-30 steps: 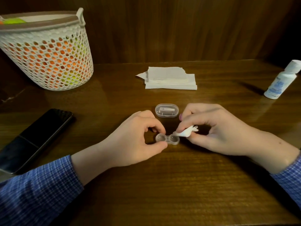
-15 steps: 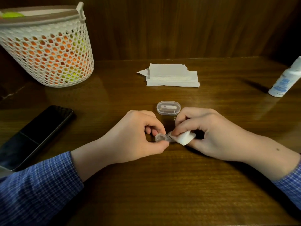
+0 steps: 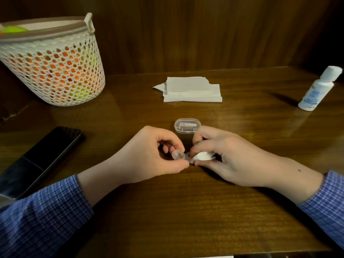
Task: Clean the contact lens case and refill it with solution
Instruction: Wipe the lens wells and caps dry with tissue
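A small clear contact lens case [image 3: 179, 155] with two round wells is tilted up just above the wooden table [image 3: 186, 211]. My left hand [image 3: 150, 153] pinches its left well between thumb and fingers. My right hand [image 3: 225, 155] pinches a small white wad of tissue [image 3: 202, 156] and presses it into the right well, which the tissue mostly hides. A clear oval outer box [image 3: 187, 126] lies just behind my hands. The white solution bottle [image 3: 316, 92] stands capped at the far right.
A stack of white paper napkins [image 3: 191, 90] lies at the back centre. A white mesh basket [image 3: 54, 66] with orange and green contents stands at the back left. A black phone [image 3: 37, 161] lies on the left. A dark wooden wall runs behind.
The right hand has pushed the tissue wad into the right well of the case. The left hand has tilted the case up off the table.
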The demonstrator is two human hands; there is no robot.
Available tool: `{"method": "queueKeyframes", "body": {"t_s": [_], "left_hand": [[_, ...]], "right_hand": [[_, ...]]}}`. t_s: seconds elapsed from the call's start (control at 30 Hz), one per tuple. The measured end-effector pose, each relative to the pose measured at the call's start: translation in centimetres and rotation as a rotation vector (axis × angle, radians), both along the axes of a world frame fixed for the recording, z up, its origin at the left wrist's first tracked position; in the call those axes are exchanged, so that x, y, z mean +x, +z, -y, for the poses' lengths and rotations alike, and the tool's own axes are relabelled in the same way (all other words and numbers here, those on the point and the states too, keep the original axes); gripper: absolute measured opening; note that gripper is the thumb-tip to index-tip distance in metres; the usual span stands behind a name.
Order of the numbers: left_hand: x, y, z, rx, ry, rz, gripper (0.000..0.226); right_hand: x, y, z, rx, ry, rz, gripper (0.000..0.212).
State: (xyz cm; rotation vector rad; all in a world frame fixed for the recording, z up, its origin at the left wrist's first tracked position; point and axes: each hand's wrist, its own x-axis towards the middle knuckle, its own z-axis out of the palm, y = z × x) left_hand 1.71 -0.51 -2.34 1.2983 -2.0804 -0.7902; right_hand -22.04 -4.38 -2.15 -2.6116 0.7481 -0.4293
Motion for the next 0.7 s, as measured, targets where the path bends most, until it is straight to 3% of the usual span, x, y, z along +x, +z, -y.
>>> {"method": "queueKeyframes", "body": {"t_s": [0.17,0.27,0.37,0.53,0.7], "left_hand": [[-0.1,0.1,0.1,0.056,-0.028,-0.299,0.029],[-0.6,-0.1,0.1,0.107,-0.028,-0.459,0.03],[-0.6,-0.1,0.1,0.153,-0.013,-0.503,0.028],[0.0,0.4,0.4,0.515,-0.071,-0.714,0.027],[0.2,0.7,0.5,0.762,-0.266,-0.758,0.016]], "right_hand": [[0.3,0.3,-0.1,-0.061,-0.053,0.319,0.016],[0.7,0.3,-0.4,-0.078,-0.059,0.416,0.017],[0.7,0.5,-0.5,-0.053,-0.061,0.459,0.017],[-0.1,0.8,-0.4,-0.187,-0.019,0.524,0.022],[-0.2,0.9,-0.3,-0.346,0.037,0.49,0.026]]}}
